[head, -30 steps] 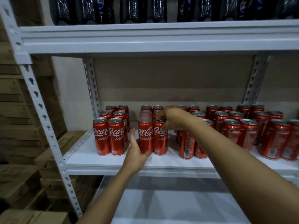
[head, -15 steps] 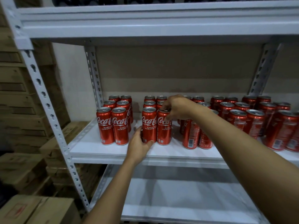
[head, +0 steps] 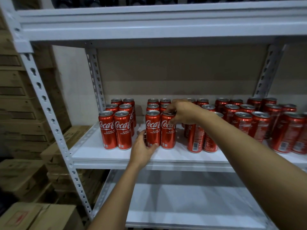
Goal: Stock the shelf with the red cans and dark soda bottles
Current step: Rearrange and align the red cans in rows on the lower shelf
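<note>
Red cans (head: 168,130) under both hands (head: 184,112)

Red cans (head: 168,130), white script; white shelf (head: 103,151).

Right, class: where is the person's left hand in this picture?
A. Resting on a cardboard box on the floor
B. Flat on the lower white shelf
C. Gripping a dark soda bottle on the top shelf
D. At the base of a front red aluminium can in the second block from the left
D: the left hand wraps the foot of the front red aluminium can, beside the right hand.
</note>
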